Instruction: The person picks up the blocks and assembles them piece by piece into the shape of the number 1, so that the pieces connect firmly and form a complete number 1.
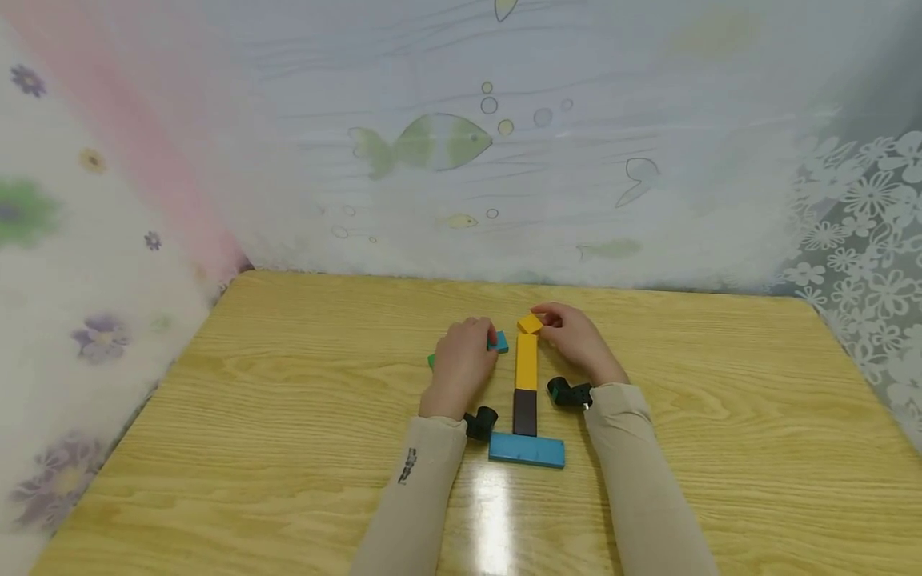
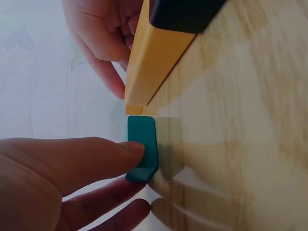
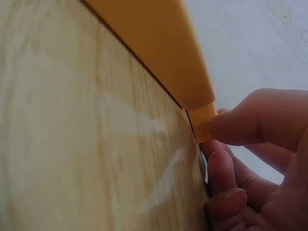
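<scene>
My left hand (image 1: 461, 364) pinches a small blue block (image 1: 502, 342) just left of the row's far end. The left wrist view shows the thumb against this teal-looking block (image 2: 143, 126), one end of it slanted. My right hand (image 1: 579, 342) pinches a small yellow block (image 1: 529, 323), set at an angle at the far end of a long yellow block (image 1: 527, 362). In the right wrist view, thumb and fingers grip the small yellow block (image 3: 201, 120) against the long one's end. A dark block (image 1: 525, 413) continues the row toward me, meeting a crosswise long blue block (image 1: 527, 450).
A bit of a green block (image 1: 431, 361) peeks out left of my left hand, mostly hidden. Black wrist cameras (image 1: 481, 422) sit at both wrists, close to the row. The wooden table (image 1: 288, 432) ends at a wall covering (image 1: 302, 200) printed with fish.
</scene>
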A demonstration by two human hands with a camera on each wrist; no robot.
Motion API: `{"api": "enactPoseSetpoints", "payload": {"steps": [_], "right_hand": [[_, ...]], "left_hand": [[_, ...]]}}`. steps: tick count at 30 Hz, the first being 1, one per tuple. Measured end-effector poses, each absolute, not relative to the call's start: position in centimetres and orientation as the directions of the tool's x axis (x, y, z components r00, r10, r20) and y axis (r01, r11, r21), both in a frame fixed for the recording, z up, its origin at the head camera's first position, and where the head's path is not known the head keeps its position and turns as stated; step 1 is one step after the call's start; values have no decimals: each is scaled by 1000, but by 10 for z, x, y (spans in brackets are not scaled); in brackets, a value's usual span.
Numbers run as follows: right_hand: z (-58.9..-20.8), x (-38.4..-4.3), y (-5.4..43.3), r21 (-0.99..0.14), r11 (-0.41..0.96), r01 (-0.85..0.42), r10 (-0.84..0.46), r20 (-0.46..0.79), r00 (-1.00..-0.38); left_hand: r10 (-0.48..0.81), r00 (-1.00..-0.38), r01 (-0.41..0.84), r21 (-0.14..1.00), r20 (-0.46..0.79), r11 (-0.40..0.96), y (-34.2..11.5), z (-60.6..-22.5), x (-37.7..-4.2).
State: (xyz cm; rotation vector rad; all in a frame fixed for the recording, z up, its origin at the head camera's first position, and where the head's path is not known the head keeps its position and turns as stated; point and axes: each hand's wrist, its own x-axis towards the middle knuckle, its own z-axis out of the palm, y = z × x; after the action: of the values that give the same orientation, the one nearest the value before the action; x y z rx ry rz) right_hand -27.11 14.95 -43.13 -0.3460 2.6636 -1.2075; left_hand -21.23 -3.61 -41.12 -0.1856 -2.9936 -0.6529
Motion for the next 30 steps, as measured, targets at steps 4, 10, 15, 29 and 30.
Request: {"api": "enactPoseSetpoints", "payload": {"steps": [4, 10, 15, 29, 30], "right_hand": [[-431, -270, 150, -762, 638, -111, -281, -96, -955], [-431, -269, 150, -769, 632, -95, -278, -110, -954], [-431, -270, 150, -767, 633, -99, -274, -103, -956], [-429, -270, 149, -759, 641, -109, -277, -96, -956], [-429, -270, 148, -759, 642, -111, -277, -95, -956]], "left_hand": [[89, -993, 111, 369, 76, 923, -38, -408, -211], [121, -991, 131, 383, 51, 914, -38, -407, -211], [150, -988, 145, 396, 18, 907, -36, -406, -210], [221, -975, 185, 508, -12, 841, -35, -409, -217], [225, -974, 187, 508, -12, 840, -35, -410, -217]]}}
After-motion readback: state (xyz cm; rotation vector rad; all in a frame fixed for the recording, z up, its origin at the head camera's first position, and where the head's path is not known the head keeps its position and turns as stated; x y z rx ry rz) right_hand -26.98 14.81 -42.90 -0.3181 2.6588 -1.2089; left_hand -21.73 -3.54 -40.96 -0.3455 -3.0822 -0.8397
